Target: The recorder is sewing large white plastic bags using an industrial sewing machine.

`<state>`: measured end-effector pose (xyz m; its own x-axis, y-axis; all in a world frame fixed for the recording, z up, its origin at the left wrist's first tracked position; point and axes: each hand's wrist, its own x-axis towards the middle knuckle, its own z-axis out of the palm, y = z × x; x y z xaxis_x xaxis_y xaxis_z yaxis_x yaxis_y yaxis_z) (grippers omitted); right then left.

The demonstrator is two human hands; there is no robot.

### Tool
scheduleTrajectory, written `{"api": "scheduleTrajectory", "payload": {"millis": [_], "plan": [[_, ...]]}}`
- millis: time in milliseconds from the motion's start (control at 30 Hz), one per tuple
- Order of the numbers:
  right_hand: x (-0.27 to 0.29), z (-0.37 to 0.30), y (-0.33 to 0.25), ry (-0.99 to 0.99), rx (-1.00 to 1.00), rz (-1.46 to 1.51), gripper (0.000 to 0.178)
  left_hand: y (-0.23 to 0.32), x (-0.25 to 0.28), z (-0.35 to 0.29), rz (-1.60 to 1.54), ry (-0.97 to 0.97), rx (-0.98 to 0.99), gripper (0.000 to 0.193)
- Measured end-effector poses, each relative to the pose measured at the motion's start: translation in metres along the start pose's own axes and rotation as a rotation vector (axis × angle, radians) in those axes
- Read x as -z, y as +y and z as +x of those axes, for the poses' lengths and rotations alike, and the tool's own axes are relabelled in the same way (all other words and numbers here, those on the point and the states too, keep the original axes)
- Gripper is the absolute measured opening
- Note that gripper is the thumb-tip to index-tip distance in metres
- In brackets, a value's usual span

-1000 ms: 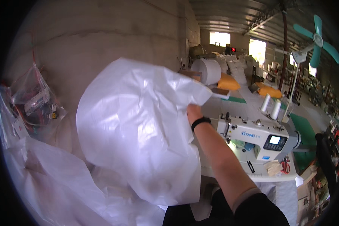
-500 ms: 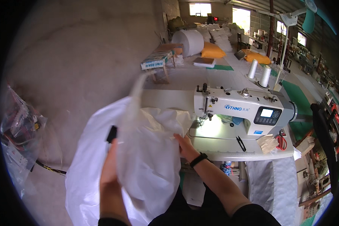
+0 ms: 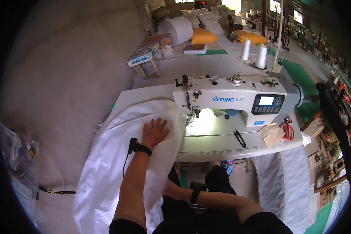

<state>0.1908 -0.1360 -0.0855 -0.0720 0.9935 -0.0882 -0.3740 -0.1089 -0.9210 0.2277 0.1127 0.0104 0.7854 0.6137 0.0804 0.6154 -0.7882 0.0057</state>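
A large white plastic-like sheet [image 3: 109, 167] lies over the left end of the sewing table and hangs down toward my lap. My left hand [image 3: 155, 132] rests flat on it with fingers spread, just left of the needle area. Low down by my lap, my right hand [image 3: 171, 190] is at the sheet's near edge; its fingers are blurred and partly hidden, so any grip on the sheet cannot be made out. The white sewing machine [image 3: 230, 93] stands to the right, its lamp lighting the bed. The sheet's edge reaches close to the presser foot [image 3: 190, 118].
Black thread snips [image 3: 240, 138], a brown paper piece [image 3: 271, 135] and red-handled scissors [image 3: 288, 132] lie on the table's right side. Behind the machine stand two thread cones [image 3: 261, 57]. Farther back are a white roll [image 3: 176, 31] and orange sacks [image 3: 203, 36]. Another pale sheet [image 3: 277, 187] hangs below.
The raised sheet has come down onto the table. My left hand has moved up and right and now presses on it; my right hand has dropped from the table edge toward my lap.
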Motion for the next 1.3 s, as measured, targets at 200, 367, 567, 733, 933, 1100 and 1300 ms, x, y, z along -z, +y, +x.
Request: {"api": "scheduleTrajectory", "payload": {"millis": [200, 367, 567, 733, 933, 1100, 1300], "plan": [[-0.001, -0.094, -0.028, -0.412, -0.461, 0.040, 0.032, -0.017, -0.004, -0.064, 0.066, 0.052, -0.223, 0.052], [0.030, -0.089, -0.041, 0.036, -0.338, 0.466, 0.035, -0.011, 0.005, -0.030, -0.249, 0.252, -0.268, 0.044], [0.051, -0.048, -0.049, 0.122, -0.227, 0.156, 0.034, 0.028, 0.026, 0.019, -0.141, 0.163, -0.059, 0.031], [0.059, -0.044, -0.033, 0.174, -0.277, 0.290, 0.031, 0.022, 0.031, 0.054, -0.296, -0.205, -0.185, 0.025], [0.048, -0.021, -0.006, 0.136, -0.324, 0.203, 0.033, 0.051, -0.014, 0.101, -0.961, 0.409, -0.169, 0.019], [0.037, -0.061, -0.018, -0.081, -0.097, 0.233, 0.028, 0.064, -0.038, 0.079, -0.434, 0.522, -0.344, 0.016], [0.049, -0.118, -0.053, -0.028, -0.510, 0.285, 0.036, 0.053, -0.009, 0.049, -0.530, 0.254, -0.301, 0.018]]}}
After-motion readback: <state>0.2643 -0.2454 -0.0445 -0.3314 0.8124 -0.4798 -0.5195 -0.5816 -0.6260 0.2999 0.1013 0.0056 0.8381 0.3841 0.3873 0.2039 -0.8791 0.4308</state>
